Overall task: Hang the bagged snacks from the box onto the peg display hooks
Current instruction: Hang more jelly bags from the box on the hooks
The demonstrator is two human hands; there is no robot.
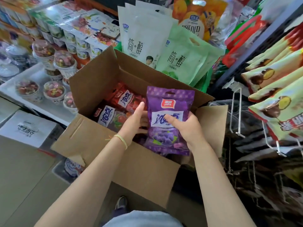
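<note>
At frame center, both hands are gripping 1 purple snack bag [168, 118] above the open box [101, 141]: left hand [136, 119] behind it, fingers partly hidden; right hand [188, 126] pinching its edge. It's looking light, crinkly, slippery; best gripped near its hang hole. White peg hooks [237, 112] are waiting at right, tips blurry.

purple snack bag [168, 122], red bags [124, 97], brown cardboard box [91, 89]
</note>
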